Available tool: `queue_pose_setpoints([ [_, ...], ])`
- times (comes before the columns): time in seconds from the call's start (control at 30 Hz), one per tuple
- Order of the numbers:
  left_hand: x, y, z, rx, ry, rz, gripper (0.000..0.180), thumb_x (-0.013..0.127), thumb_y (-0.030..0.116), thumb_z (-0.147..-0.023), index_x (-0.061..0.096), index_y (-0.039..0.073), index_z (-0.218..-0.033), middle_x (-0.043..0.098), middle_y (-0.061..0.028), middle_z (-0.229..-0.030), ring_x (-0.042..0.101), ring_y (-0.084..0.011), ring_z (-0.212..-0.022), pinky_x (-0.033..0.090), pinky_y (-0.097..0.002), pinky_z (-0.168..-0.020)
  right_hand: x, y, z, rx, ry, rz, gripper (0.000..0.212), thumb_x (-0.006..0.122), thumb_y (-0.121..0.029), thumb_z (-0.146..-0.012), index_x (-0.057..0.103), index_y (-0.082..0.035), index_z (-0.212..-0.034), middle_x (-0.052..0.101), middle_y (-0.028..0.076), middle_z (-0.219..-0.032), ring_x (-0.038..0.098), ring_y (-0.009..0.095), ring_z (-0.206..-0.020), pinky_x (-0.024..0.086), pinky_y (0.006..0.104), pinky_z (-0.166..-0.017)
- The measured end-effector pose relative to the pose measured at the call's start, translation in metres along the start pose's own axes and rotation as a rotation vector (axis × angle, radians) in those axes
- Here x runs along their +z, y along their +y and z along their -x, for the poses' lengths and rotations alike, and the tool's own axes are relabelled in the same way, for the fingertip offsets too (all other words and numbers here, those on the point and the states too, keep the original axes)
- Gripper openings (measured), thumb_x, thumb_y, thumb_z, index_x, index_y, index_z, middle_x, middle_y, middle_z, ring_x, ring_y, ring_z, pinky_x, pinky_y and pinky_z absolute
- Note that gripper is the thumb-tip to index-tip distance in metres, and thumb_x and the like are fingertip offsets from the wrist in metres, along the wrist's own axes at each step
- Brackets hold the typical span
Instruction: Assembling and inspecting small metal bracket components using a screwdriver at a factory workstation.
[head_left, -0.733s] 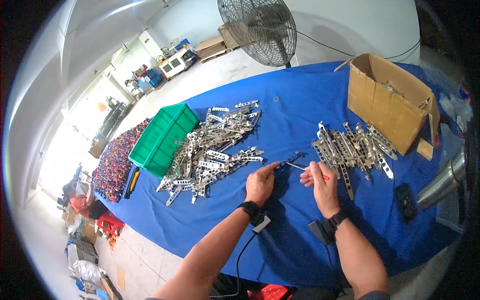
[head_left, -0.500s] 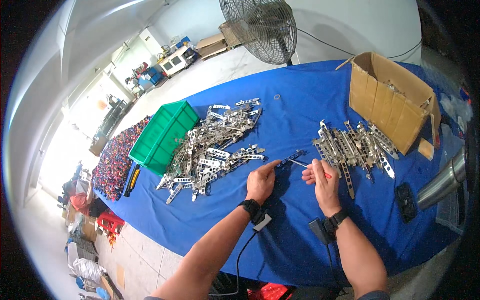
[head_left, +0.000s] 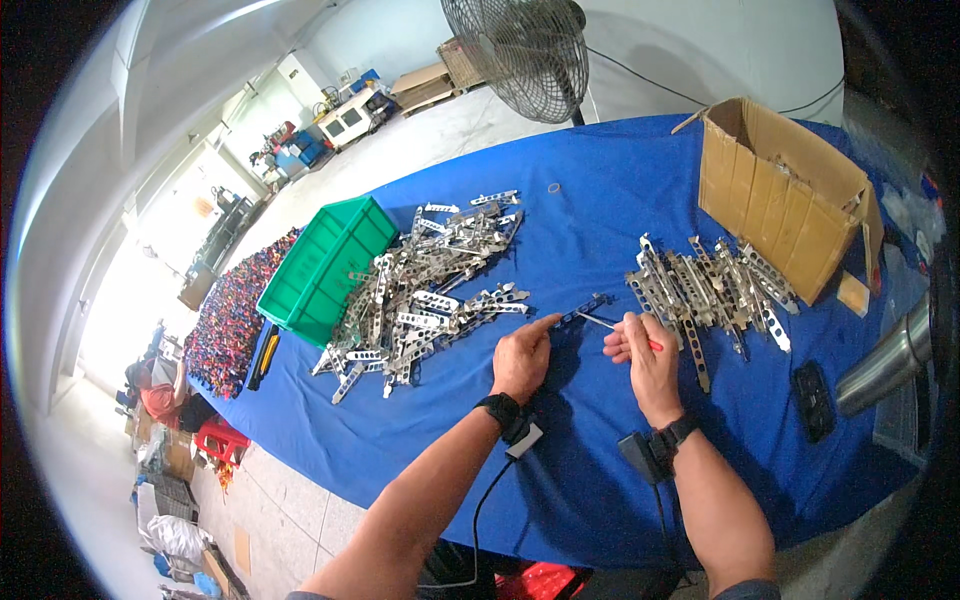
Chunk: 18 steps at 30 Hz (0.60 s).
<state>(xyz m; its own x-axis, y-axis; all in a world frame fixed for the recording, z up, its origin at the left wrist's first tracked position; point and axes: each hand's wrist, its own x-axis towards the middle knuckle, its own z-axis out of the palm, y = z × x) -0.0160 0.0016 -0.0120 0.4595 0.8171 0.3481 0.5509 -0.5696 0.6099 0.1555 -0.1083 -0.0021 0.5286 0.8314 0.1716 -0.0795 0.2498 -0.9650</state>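
My left hand (head_left: 520, 362) is closed, pinching the near end of a slim metal bracket (head_left: 586, 307) with a row of holes, just above the blue cloth. In my right hand (head_left: 650, 368) is a thin screwdriver (head_left: 598, 320) with a red handle, its shaft pointing left and its tip at the bracket. The palm hides part of the handle. Left of my hands lies a large heap of similar metal brackets (head_left: 425, 318). To the right is a second pile of brackets (head_left: 688, 290), arranged more side by side.
A green plastic bin (head_left: 325, 262) stands beyond the left heap, near a mass of small multicoloured pieces (head_left: 235, 320). An open cardboard box (head_left: 775, 200) is at the back right. A black tray (head_left: 811, 402) and a metal cylinder (head_left: 885, 368) sit at right. A fan (head_left: 525, 55) stands behind the table.
Both hands stay almost where they were, with the same bracket and screwdriver. The bracket's far end has shifted slightly. The fan head has turned a little.
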Motion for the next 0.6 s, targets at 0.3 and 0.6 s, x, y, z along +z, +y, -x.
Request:
queue_pose_setpoints([
  [0.3, -0.0007, 0.0018, -0.0005, -0.016, 0.002, -0.013, 0.030, 0.055, 0.008, -0.092, 0.070, 0.011, -0.118, 0.069, -0.0209, -0.086, 0.070, -0.0278, -0.074, 0.053, -0.0368, -0.070, -0.0020, 0.0000, -0.0006, -0.006, -0.045, 0.000, 0.043, 0.047, -0.036, -0.104, 0.062, 0.002, -0.091, 0.069, 0.013, -0.080, 0.068, 0.017, -0.070, 0.054, 0.0272, -0.062],
  [0.6, -0.0019, 0.0038, -0.0003, -0.039, -0.013, -0.008, 0.031, 0.055, 0.008, -0.091, 0.070, 0.011, -0.119, 0.069, -0.0215, -0.087, 0.070, -0.0273, -0.075, 0.053, -0.0369, -0.070, -0.0001, 0.0006, 0.0002, 0.006, -0.009, -0.029, 0.043, 0.048, -0.035, -0.104, 0.061, 0.002, -0.088, 0.068, 0.012, -0.077, 0.068, 0.018, -0.066, 0.053, 0.0275, -0.058],
])
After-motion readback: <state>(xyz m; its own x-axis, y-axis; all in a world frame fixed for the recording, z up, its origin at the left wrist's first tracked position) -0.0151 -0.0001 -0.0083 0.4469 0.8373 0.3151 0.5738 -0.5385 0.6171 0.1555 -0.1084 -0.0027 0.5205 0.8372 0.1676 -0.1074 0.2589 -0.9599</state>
